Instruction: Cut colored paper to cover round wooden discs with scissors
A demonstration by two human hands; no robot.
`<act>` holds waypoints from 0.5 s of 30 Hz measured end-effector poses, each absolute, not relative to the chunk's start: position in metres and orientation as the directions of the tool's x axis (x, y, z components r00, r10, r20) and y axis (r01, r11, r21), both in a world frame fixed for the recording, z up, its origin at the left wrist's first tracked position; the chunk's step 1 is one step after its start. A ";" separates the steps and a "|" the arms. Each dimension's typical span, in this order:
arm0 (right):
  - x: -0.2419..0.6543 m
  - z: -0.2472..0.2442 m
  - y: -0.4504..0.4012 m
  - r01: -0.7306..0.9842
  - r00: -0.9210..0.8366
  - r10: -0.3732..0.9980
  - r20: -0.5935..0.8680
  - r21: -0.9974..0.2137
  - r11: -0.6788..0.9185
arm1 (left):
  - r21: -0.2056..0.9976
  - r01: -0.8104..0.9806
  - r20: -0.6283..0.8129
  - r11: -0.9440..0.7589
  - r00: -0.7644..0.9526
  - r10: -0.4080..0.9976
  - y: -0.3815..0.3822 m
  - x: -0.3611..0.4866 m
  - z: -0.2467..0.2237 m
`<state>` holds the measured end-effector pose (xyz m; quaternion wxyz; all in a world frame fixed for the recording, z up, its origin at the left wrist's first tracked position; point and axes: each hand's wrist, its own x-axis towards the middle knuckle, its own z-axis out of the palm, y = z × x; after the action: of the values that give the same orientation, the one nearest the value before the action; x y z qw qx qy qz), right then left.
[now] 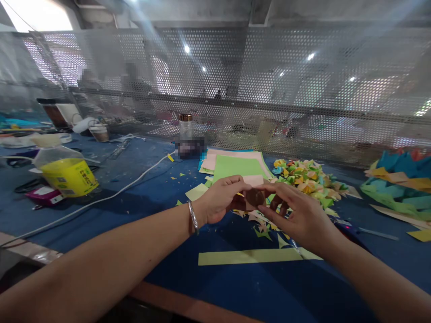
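Above the blue table, my left hand (224, 195), with a silver bangle on the wrist, is closed on a small piece of pink paper (252, 180). My right hand (296, 208) meets it from the other side, thumb and forefinger pinching a round brown piece (255, 197) against the paper. Whether that round piece is folded paper or something else cannot be made out. Paper scraps (259, 220) in pink and green lie below the hands. Nearer me is a long pale-green paper strip (242, 257), its right end partly behind my right forearm.
Behind the hands lies a stack of green and pink sheets (235, 166). Folded paper pieces (303, 177) are heaped at right, with larger paper bundles (400, 184) farther over. A yellow-labelled bottle (67, 172), a white cable (124, 184) and a lidded jar (185, 128) stand or lie leftward. Perforated metal screen (208, 85) behind.
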<state>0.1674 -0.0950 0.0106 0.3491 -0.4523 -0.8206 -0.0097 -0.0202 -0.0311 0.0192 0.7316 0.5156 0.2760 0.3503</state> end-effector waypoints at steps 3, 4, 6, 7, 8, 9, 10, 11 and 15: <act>0.167 0.010 -0.095 0.758 -0.333 0.746 0.576 -0.307 0.576 | 0.947 -0.224 -0.052 0.230 0.598 0.800 -0.031 -0.020 0.021; 0.167 0.010 -0.095 0.760 -0.329 0.750 0.574 -0.310 0.571 | 0.948 -0.220 -0.055 0.228 0.594 0.802 -0.032 -0.020 0.021; 0.167 0.011 -0.095 0.765 -0.321 0.757 0.568 -0.316 0.562 | 0.952 -0.211 -0.059 0.220 0.581 0.812 -0.032 -0.020 0.022; 0.167 0.011 -0.095 0.769 -0.316 0.763 0.565 -0.319 0.554 | 0.954 -0.207 -0.059 0.216 0.578 0.814 -0.032 -0.020 0.023; 0.167 0.011 -0.095 0.772 -0.311 0.768 0.561 -0.323 0.548 | 0.955 -0.204 -0.060 0.214 0.576 0.815 -0.032 -0.020 0.023; 0.167 0.011 -0.095 0.773 -0.308 0.772 0.556 -0.327 0.543 | 0.956 -0.201 -0.061 0.213 0.576 0.815 -0.032 -0.020 0.023; 0.167 0.011 -0.095 0.772 -0.306 0.776 0.551 -0.333 0.541 | 0.957 -0.200 -0.061 0.213 0.575 0.816 -0.032 -0.020 0.023; 0.167 0.010 -0.095 0.770 -0.306 0.779 0.547 -0.338 0.540 | 0.957 -0.200 -0.062 0.212 0.573 0.817 -0.032 -0.019 0.023; 0.168 0.011 -0.097 0.760 -0.308 0.781 0.543 -0.354 0.545 | 0.956 -0.201 -0.063 0.215 0.574 0.816 -0.031 -0.020 0.021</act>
<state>0.1679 -0.0966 0.0114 0.3448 -0.4767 -0.8085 0.0154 -0.0195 -0.0307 0.0214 0.7205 0.5179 0.2972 0.3528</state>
